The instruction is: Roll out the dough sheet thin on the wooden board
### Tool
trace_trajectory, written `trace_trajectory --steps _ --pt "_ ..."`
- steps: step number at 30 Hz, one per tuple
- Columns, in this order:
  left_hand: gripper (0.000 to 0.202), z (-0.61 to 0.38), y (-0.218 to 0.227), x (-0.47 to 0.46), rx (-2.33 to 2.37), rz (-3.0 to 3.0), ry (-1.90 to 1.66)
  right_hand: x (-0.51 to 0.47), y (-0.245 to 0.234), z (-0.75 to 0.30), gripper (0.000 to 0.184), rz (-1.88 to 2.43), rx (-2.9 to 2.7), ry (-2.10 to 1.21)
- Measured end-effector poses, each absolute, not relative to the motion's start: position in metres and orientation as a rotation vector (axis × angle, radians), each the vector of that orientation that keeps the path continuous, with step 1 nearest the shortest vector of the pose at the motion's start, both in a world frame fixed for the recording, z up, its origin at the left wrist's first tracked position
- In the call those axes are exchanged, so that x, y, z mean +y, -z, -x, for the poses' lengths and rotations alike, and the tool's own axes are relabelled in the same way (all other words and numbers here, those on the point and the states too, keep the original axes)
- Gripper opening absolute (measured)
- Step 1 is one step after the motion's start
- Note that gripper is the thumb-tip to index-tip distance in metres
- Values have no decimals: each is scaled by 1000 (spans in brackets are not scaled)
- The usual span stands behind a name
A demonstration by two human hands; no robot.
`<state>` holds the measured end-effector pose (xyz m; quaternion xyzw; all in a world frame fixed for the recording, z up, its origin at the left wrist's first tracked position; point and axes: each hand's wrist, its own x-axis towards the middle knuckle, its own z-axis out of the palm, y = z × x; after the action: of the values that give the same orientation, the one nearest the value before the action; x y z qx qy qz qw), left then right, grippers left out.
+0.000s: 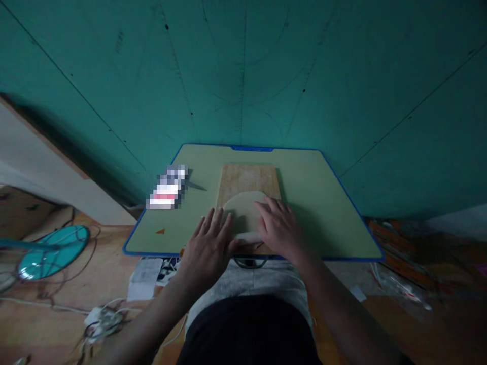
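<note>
A round, thin sheet of pale dough [243, 210] lies on a wooden board [249, 177]. Its near edge forms a thick, roll-like fold [249, 237]; whether anything is inside the fold cannot be seen. My left hand [208, 243] lies palm down at the left side of the dough, fingers stretched forward and thumb by the fold's left end. On the right side rests my right hand [279, 225], its fingers apart on the dough and its thumb side near the fold's right end. Both hands cover parts of the dough and board.
The blue-edged table [319, 203] stands against a green wall [243, 76]. Left on it are a blurred-out bright object [167, 187], a grey pointed blade-like piece [197, 186] and a small orange scrap [160, 231]. Cables [104, 320] and a turquoise round base [55, 252] are on the floor.
</note>
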<state>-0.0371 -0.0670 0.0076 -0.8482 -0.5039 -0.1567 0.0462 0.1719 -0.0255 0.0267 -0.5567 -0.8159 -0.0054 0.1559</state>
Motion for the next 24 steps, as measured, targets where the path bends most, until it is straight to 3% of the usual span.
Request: trace_trajectory --steps 6,15,24 --pt "61 35 -6 -89 -1512 2577 495 -49 -28 -178 49 1570 -2386 36" --pt "73 36 -3 -104 -1460 2605 426 -54 -26 -184 48 1451 -2472 39" --pt "70 37 -11 -45 -1616 2552 486 -3 -22 -174 43 1536 -2400 -7"
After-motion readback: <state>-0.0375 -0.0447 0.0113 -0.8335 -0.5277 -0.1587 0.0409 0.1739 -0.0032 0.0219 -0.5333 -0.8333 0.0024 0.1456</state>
